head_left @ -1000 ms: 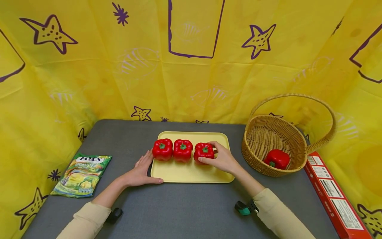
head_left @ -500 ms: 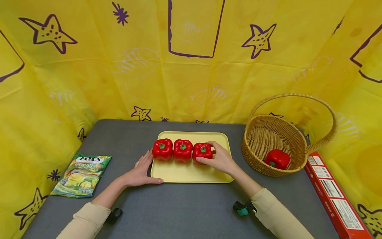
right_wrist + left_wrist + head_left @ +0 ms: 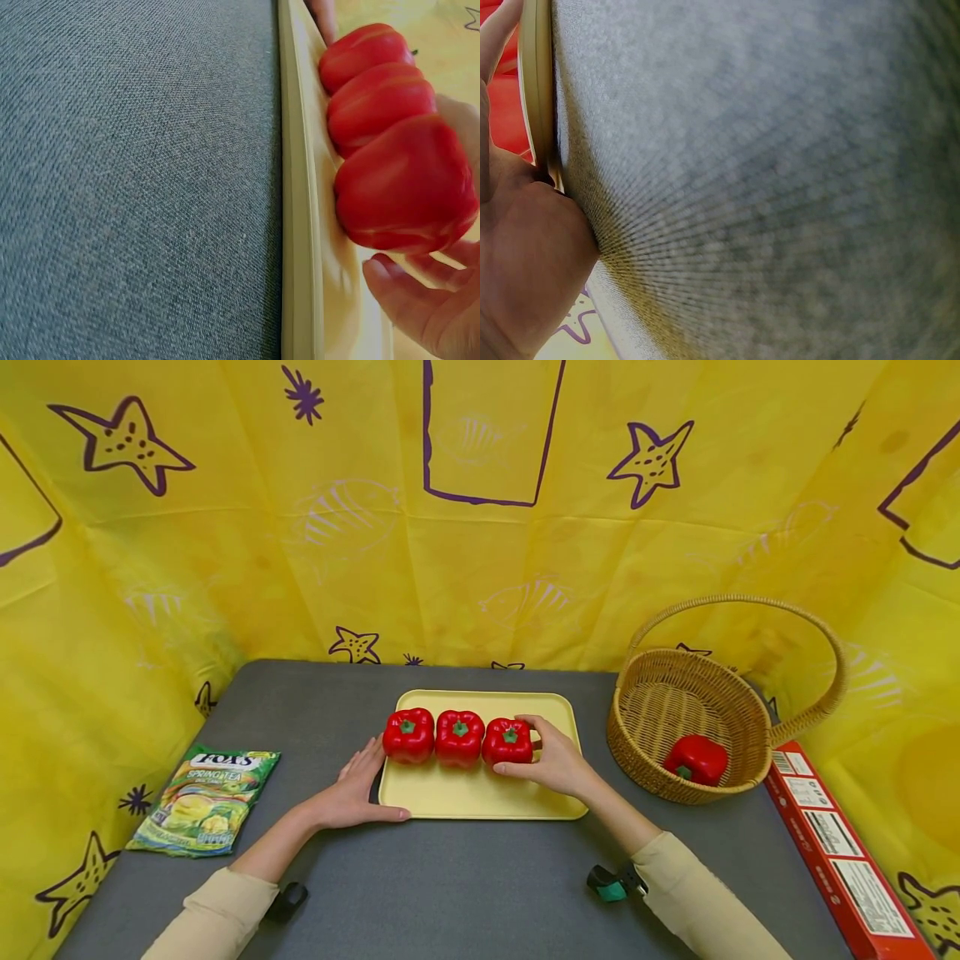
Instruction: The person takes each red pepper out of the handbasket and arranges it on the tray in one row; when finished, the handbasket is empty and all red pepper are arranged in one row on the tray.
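Three red bell peppers stand in a row on a pale yellow tray (image 3: 480,797), stems up: a left pepper (image 3: 408,743), a middle pepper (image 3: 459,747) and a right pepper (image 3: 507,745). My right hand (image 3: 553,760) is around the right side of the right pepper, fingers behind it and thumb in front. In the right wrist view a gap shows between the thumb (image 3: 390,281) and that pepper (image 3: 405,187). With fingers extended, my left hand (image 3: 351,797) rests at the tray's left end, thumb along the near left corner and fingertips beside the left pepper.
A wicker basket (image 3: 626,752) with a tall handle stands to the right, holding another red bell pepper (image 3: 697,760). Beside it, a long red box (image 3: 840,852) lies along the table's right side. A green Fox's candy bag (image 3: 206,802) lies at the left.
My right hand has shifted the right pepper slightly left, up to the middle pepper. Its thumb has since come away from the pepper's front. The left hand has stayed in place.
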`<state>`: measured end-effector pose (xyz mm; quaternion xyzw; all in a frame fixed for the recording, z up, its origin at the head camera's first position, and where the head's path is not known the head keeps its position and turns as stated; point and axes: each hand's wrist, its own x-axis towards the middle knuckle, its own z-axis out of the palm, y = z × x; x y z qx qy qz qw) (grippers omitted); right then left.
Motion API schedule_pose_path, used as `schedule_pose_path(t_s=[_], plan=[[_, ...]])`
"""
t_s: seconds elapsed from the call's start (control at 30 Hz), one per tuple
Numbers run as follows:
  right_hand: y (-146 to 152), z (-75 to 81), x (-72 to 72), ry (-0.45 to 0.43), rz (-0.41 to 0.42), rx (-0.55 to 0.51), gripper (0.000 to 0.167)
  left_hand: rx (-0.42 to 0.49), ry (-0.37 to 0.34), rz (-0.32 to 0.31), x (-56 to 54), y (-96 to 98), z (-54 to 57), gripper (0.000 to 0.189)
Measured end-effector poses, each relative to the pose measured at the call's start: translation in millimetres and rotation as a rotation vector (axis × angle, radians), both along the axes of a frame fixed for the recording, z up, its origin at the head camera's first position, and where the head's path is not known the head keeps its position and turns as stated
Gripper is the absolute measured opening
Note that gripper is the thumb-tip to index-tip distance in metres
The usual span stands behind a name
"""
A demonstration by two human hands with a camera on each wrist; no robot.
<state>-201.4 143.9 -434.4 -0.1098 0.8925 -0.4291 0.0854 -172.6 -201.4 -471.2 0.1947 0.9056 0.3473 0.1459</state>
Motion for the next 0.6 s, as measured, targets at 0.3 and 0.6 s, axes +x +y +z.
schedule_pose_path(t_s=[0.3,0.6], plan=[[2.7,0.5,1.0,0.015,0.062,-0.045,0.087,-0.012,0.001,0.001,-0.7,-0.5,-1.1,0.119],[0.6,-2.2,0.8,0.0,0.038,-0.062,0.083,-0.003,0.006,-0.001,-0.9,-0.9,-1.5,0.118]])
